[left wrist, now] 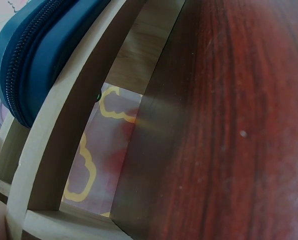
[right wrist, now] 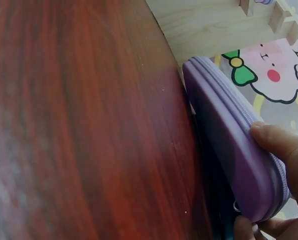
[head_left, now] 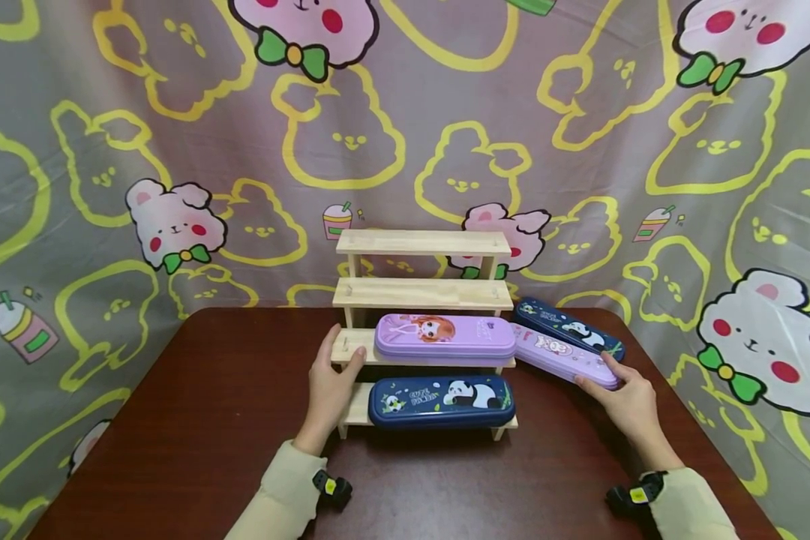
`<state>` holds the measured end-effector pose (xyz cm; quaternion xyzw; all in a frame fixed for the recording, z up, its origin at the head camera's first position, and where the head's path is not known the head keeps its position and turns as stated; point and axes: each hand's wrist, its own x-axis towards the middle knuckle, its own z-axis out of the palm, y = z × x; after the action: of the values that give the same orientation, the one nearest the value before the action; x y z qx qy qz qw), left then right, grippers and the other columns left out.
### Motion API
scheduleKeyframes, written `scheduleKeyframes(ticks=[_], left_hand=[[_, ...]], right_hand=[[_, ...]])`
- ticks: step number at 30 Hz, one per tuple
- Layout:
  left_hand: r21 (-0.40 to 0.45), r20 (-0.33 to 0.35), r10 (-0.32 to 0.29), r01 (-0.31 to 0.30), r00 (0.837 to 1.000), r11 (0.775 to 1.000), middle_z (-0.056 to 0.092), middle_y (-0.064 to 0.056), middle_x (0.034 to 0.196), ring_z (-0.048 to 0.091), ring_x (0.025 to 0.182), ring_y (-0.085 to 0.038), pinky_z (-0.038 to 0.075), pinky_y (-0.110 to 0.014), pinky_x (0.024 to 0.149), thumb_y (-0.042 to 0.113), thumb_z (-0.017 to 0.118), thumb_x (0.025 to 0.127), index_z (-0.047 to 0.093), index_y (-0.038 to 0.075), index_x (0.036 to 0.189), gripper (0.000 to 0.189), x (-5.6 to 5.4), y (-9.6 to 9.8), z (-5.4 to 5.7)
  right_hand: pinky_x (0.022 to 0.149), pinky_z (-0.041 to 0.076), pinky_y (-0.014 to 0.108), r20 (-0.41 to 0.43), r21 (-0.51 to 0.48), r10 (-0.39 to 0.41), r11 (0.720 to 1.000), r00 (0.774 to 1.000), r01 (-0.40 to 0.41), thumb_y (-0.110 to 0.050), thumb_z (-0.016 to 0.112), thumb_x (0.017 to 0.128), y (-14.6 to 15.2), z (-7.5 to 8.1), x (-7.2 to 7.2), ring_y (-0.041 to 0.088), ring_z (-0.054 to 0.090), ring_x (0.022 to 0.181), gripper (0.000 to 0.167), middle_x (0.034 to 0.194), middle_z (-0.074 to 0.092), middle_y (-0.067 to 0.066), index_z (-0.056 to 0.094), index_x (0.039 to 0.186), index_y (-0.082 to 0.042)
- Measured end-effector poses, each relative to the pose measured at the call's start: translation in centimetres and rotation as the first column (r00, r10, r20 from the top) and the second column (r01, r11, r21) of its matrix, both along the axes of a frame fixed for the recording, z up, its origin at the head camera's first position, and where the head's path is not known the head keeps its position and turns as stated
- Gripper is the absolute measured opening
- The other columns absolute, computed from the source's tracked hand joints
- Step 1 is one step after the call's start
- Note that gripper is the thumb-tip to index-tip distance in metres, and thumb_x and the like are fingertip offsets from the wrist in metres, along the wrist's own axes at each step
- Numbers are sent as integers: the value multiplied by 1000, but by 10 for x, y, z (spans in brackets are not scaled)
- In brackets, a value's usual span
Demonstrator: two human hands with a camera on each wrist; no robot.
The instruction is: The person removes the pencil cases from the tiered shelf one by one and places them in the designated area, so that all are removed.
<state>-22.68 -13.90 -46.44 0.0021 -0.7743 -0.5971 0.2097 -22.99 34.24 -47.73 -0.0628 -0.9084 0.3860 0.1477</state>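
Head view, looking forward and down: two bare hands reach over a dark red-brown table (head_left: 209,405) toward a pale wooden rack (head_left: 423,292) with four stepped tiers. The right hand (head_left: 628,394) grips the near right end of a slim lilac pencil case (head_left: 556,356), thumb on one face and fingers on the other. This case is just right of the rack, slanting from far left to near right. It overlaps a navy panda case (head_left: 567,326) behind it; whether it rests on that one or is slightly raised, I cannot tell.

The left hand (head_left: 331,382) holds the left end of the rack's second tier from the bottom, thumb and forefinger to either side of the board. On that tier lies a purple case with a red-haired girl (head_left: 445,337); on the lowest tier, a navy case with a large panda (head_left: 442,401).

In the right wrist view, the lilac case shows a smooth, rounded shell and a zip (right wrist: 228,92) along its side. It looks light and fairly stiff, unlikely to break, though the glossy shell may slide a little under the fingers. Held at one end, it could tip at the other; a pinch across its narrow width near the middle should balance better.
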Motion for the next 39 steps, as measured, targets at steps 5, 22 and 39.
scheduleKeyframes(ticks=[5, 22, 39], left_hand=[[2, -7, -4, 4, 1000, 1000, 41, -7, 152, 36, 139, -23, 27, -46, 114, 31, 70, 93, 38, 14, 152, 69, -1, 0, 0], [5, -8, -5, 5, 1000, 1000, 43, -9, 151, 38, 137, -22, 29, -45, 114, 29, 70, 94, 38, 15, 152, 68, -1, 1, 3], [-15, -24, 10, -10, 1000, 1000, 43, -7, 151, 38, 138, -23, 28, -45, 114, 31, 71, 92, 39, 13, 152, 69, 0, 1, 0]], right_hand=[[97, 38, 63, 56, 26, 9, 1000, 998, -11, -51, 74, 85, 2, -2, 0, 52, 43, 122, 89, 140, 41, 39, 39, 149, -2], [98, 29, 70, 172, 126, 59, 989, 983, -81, -42, 77, 85, 3, 3, -1, 56, 29, 124, 87, 140, 33, 39, 38, 146, 6], [91, 37, 65, -190, 124, 189, 978, 963, -168, -19, 73, 90, -39, 26, 10, 50, 45, 118, 45, 128, 52, 30, 61, 127, 2]])
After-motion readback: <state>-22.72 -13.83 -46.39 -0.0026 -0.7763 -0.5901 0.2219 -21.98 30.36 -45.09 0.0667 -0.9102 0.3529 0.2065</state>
